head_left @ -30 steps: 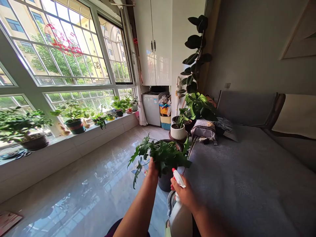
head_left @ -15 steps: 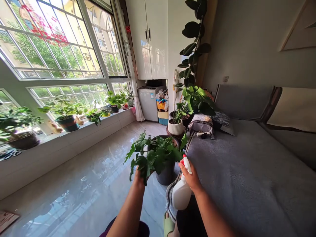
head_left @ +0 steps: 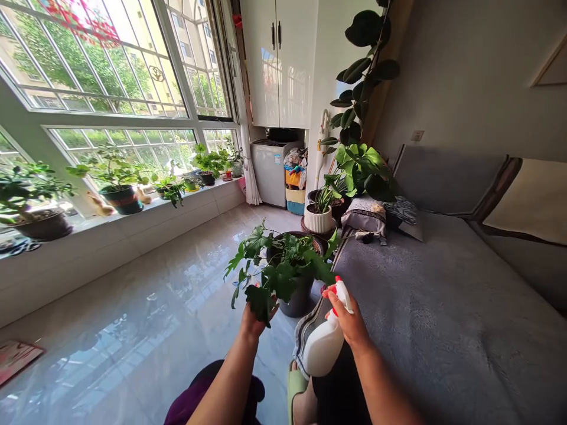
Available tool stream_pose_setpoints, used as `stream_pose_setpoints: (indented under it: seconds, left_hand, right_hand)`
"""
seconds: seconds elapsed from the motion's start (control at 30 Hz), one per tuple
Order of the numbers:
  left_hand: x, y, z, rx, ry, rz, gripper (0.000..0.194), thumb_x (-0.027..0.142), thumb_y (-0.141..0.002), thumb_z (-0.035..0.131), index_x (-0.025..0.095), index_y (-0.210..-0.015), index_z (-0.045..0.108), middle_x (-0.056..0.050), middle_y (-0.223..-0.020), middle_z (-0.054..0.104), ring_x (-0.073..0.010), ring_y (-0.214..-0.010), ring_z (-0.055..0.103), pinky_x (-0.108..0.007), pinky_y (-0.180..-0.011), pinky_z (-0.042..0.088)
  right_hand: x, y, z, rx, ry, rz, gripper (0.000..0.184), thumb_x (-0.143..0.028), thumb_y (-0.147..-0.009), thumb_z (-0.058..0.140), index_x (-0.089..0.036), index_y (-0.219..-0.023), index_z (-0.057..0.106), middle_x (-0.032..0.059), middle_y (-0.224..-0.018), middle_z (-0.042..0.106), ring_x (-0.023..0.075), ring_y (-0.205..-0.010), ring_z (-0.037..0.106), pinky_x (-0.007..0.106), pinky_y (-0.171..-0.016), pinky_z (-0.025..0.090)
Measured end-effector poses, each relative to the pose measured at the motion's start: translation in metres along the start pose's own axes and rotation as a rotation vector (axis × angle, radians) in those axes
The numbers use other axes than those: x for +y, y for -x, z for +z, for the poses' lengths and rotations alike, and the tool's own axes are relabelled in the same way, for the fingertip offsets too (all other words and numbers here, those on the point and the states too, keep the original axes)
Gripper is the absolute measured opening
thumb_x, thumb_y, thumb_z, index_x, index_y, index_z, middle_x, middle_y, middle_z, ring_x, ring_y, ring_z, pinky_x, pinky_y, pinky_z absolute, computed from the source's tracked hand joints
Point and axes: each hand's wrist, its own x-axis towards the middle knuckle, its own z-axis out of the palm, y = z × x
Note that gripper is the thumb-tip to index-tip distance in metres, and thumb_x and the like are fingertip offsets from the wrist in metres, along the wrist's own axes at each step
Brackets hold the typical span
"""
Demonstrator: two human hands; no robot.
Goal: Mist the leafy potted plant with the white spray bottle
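Observation:
A leafy green plant [head_left: 283, 274] grows in a dark pot [head_left: 297, 298] on the floor ahead of me, its lobed leaves drooping over the near rim. Under the nearest drooping leaf [head_left: 260, 302], my left hand [head_left: 253, 323] is cupped and holds it from below; the leaf covers most of the fingers. To the right of the pot, my right hand [head_left: 352, 323] is closed round the neck of a white spray bottle [head_left: 324, 348] with a red nozzle. That nozzle points toward the plant, close to its right-hand leaves, and the bottle is tilted. No spray is visible.
A bed with a grey cover [head_left: 425, 295] lies along the right. Several potted plants stand on the windowsill [head_left: 177, 212] at left. Behind the pot are a white ribbed planter [head_left: 318, 221], a tall rubber plant [head_left: 361, 77] and a washing machine [head_left: 270, 174]. A green slipper [head_left: 296, 383] shows below.
The view has shifted slightly, with the room appearing a little farther right. My left hand has turned under the leaf, showing more of its fingers. My right hand still holds the spray bottle.

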Motion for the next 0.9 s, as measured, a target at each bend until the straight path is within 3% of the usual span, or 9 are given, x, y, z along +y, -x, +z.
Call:
stream_pose_setpoints:
  seconds: [0.17, 0.3, 0.5, 0.63, 0.77, 0.9]
  left_hand:
    - [-0.011, -0.002, -0.009, 0.042, 0.007, -0.047, 0.047, 0.052, -0.104, 0.045, 0.028, -0.142, 0.060, -0.015, -0.123, 0.077, -0.0300, -0.125, 0.072, -0.053, -0.110, 0.058]
    - [-0.023, -0.003, -0.009, 0.057, -0.004, -0.076, 0.054, 0.056, -0.104, 0.041, 0.026, -0.146, 0.056, -0.019, -0.129, 0.076, -0.0349, -0.129, 0.070, -0.061, -0.110, 0.055]
    - [-0.024, -0.003, -0.019, 0.161, -0.052, -0.058, 0.062, 0.059, -0.106, 0.030, 0.023, -0.150, 0.054, -0.020, -0.134, 0.074, -0.0326, -0.133, 0.068, -0.053, -0.112, 0.052]
    - [-0.018, -0.001, -0.038, 0.283, -0.117, -0.036, 0.054, 0.054, -0.107, 0.034, 0.024, -0.147, 0.055, -0.019, -0.139, 0.071, -0.0300, -0.131, 0.070, -0.047, -0.110, 0.053]
    - [-0.015, 0.004, -0.056, 0.400, -0.211, -0.048, 0.041, 0.046, -0.105, 0.043, 0.024, -0.135, 0.061, -0.020, -0.143, 0.067, -0.0316, -0.130, 0.071, -0.049, -0.110, 0.053]
    - [-0.009, 0.010, -0.069, 0.433, -0.289, -0.024, 0.025, 0.039, -0.102, 0.057, 0.024, -0.120, 0.066, -0.019, -0.146, 0.066, -0.0302, -0.136, 0.068, -0.045, -0.114, 0.051]
  right_hand:
    - [-0.001, 0.003, -0.004, -0.017, -0.007, 0.063, 0.075, -0.074, -0.072, 0.081, -0.021, -0.125, 0.069, 0.0058, -0.101, 0.077, 0.0164, -0.067, 0.067, 0.028, -0.052, 0.055]
    - [-0.001, 0.007, 0.000, -0.026, -0.058, 0.068, 0.082, -0.072, -0.072, 0.083, -0.022, -0.134, 0.064, 0.0046, -0.100, 0.076, 0.0160, -0.066, 0.066, 0.029, -0.051, 0.055]
    - [0.003, 0.008, 0.002, -0.068, -0.045, 0.058, 0.075, -0.071, -0.077, 0.081, -0.022, -0.132, 0.066, 0.0043, -0.100, 0.075, 0.0157, -0.068, 0.065, 0.029, -0.053, 0.056]
    - [0.008, 0.009, 0.006, -0.078, -0.004, 0.044, 0.070, -0.071, -0.079, 0.079, -0.022, -0.126, 0.068, 0.0073, -0.107, 0.075, 0.0181, -0.077, 0.068, 0.028, -0.056, 0.057]
    - [0.010, 0.008, 0.015, -0.099, 0.048, 0.018, 0.063, -0.073, -0.080, 0.078, -0.021, -0.115, 0.071, 0.0088, -0.108, 0.076, 0.0179, -0.077, 0.068, 0.028, -0.058, 0.057]
    - [0.013, 0.008, 0.026, -0.131, 0.074, 0.010, 0.058, -0.073, -0.083, 0.075, -0.022, -0.111, 0.071, 0.0087, -0.107, 0.076, 0.0172, -0.074, 0.067, 0.029, -0.058, 0.057]
